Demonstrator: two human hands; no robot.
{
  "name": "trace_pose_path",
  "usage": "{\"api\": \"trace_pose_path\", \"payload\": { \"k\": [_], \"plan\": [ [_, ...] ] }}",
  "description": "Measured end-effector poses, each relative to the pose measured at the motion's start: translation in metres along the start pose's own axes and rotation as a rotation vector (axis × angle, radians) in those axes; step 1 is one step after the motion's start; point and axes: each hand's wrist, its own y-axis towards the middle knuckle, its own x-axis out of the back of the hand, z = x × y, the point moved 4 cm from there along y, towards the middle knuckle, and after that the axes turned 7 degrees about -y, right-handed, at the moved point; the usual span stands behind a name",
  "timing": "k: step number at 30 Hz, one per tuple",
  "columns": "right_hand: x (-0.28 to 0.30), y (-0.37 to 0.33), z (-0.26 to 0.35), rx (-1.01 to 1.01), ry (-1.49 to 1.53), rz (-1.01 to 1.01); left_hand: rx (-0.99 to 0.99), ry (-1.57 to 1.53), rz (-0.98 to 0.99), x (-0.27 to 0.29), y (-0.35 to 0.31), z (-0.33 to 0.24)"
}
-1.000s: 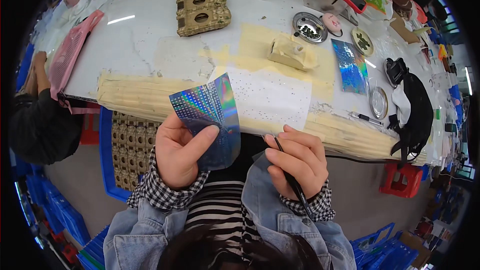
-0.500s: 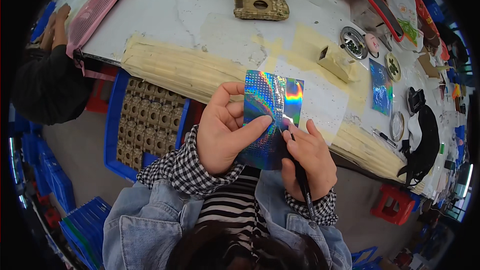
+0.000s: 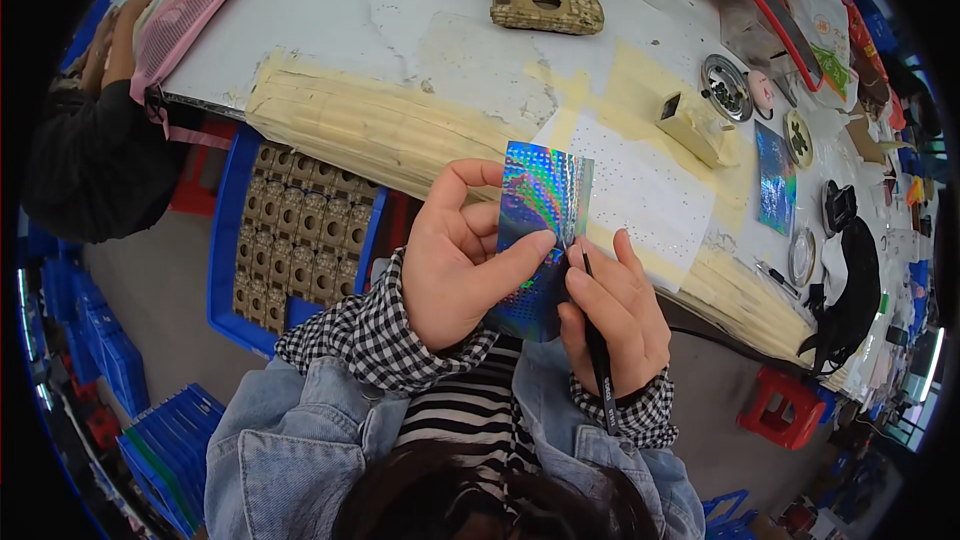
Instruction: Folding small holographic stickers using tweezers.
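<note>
Between my hands is a shiny holographic sheet with rows of small dots, held upright in front of my chest. My left hand grips its left side, thumb flat on the front and fingers behind. My right hand pinches the sheet's right edge with its fingertips near the left thumb. Lying along that palm is a slim black tool with a pointed tip, apparently tweezers. The sheet's right margin bends back, showing a greyish strip.
Beyond my hands, a dotted white paper lies on the table. Camouflage-patterned cases are stacked at the far side; more fill a blue crate at left. Another holographic sheet and small dishes sit right. A co-worker's arm shows far left.
The sheet's right side has bent back, so it looks narrower. My right fingertips have closed onto its edge. The table scene has shifted slightly to the right in view.
</note>
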Motion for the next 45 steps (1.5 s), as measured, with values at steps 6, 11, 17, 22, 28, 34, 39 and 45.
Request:
{"api": "trace_pose_path", "payload": {
  "k": [6,11,17,22,28,34,39,45],
  "plan": [
    [-0.0002,0.0001,-0.0004,-0.025,0.017,-0.003,-0.012,0.026,0.009,0.0001,-0.0003,0.0007],
    [-0.0018,0.0006,-0.0009,-0.037,0.028,0.001,-0.046,0.059,0.014,0.0001,-0.0018,-0.0002],
    [-0.003,0.001,-0.0016,-0.042,0.033,0.014,-0.046,0.069,0.014,0.0013,-0.0009,0.0014],
    [-0.0043,-0.0019,-0.002,-0.016,0.047,0.005,-0.011,0.02,0.01,0.0032,-0.0007,0.0029],
    [-0.0035,-0.0019,-0.0011,-0.009,0.063,0.013,0.018,0.0,-0.006,0.0017,-0.0014,0.0017],
    [-0.0066,-0.0049,0.0,-0.014,0.029,-0.003,0.017,-0.002,-0.01,0.0032,-0.0025,0.0023],
    [-0.0071,-0.0048,0.0054,0.074,-0.164,0.045,-0.007,-0.002,-0.011,0.0039,-0.0012,0.0018],
    [-0.0078,-0.0067,0.0052,0.105,-0.177,0.081,0.006,-0.016,-0.012,0.0049,-0.0018,0.0006]
  ]
}}
